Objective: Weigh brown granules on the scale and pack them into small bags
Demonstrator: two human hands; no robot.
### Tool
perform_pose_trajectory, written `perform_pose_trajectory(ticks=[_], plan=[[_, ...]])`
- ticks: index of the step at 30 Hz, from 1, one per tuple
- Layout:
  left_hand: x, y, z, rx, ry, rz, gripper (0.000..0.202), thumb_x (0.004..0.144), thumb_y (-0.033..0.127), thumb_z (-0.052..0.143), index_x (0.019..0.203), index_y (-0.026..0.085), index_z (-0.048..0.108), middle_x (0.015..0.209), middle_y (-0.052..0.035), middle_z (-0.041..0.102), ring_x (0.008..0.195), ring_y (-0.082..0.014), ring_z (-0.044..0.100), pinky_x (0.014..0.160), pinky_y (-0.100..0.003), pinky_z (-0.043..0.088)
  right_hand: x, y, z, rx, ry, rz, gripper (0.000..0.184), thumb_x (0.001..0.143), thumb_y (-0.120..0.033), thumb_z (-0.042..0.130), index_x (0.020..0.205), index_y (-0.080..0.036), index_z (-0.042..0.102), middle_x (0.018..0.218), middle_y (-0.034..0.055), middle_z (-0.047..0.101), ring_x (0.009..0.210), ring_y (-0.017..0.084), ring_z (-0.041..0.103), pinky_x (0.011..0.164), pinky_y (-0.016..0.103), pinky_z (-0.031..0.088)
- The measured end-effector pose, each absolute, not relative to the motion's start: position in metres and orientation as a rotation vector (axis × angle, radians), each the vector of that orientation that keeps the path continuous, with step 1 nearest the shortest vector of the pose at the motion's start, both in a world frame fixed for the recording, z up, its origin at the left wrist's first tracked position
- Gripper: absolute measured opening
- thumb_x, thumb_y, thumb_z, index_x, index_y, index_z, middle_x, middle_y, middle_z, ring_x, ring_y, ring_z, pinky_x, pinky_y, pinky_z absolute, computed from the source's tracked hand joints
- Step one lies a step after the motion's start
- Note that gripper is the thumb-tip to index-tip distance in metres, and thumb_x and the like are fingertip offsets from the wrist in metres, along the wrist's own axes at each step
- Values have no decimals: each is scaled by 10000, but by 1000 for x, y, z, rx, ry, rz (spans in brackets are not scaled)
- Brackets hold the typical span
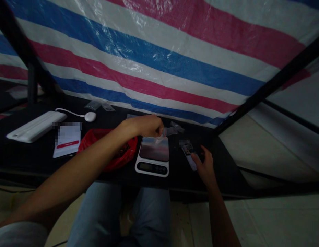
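The person's left hand (pixel 146 126) reaches across a black tabletop (pixel 221 164), fingers pressed together in a pinch on a small clear plastic bag (pixel 161 136), which hangs just above a white digital kitchen scale (pixel 151 164) with a glossy platform. More clear plastic bags (pixel 175 129) lie just beyond the scale. The right hand (pixel 204 166) stays low and loosely spread, its thumb against a narrow printed card (pixel 189 154) lying on the tabletop. A crumpled red plastic bag (pixel 108 147) sits beside the scale, left of it.
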State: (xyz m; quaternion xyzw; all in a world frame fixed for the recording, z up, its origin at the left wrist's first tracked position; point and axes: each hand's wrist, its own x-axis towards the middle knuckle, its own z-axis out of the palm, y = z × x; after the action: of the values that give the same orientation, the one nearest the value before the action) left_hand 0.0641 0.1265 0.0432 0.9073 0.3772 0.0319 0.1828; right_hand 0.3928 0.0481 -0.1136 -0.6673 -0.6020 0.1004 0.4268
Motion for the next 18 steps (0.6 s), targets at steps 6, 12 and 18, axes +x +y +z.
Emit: perform_pose_trajectory(ticks=[6, 12, 18], plan=[[77, 137, 37, 2602, 993, 26, 195, 838, 141, 700, 961, 213, 832, 973, -31, 819, 838, -188, 722, 725, -259, 458, 397, 48, -115, -1573, -1526, 228, 699, 833, -723, 619, 1300, -203, 624, 1345, 175, 597, 1191, 332, 584, 1080, 578, 448], [79, 141, 34, 2592, 949, 69, 157, 869, 178, 725, 990, 209, 820, 993, -25, 820, 866, -179, 726, 734, -248, 442, 397, 47, -112, -1533, -1517, 230, 554, 852, -630, 643, 1215, -213, 672, 1304, 160, 612, 1222, 324, 571, 1063, 551, 466], [67, 140, 29, 2577, 884, 217, 208, 939, 221, 643, 1087, 199, 788, 1066, -45, 809, 933, -186, 725, 785, -245, 468, 395, 39, -104, -1557, -1446, 226, 513, 882, -606, 598, 1163, -189, 700, 1184, 151, 650, 1027, 286, 614, 957, 496, 503]])
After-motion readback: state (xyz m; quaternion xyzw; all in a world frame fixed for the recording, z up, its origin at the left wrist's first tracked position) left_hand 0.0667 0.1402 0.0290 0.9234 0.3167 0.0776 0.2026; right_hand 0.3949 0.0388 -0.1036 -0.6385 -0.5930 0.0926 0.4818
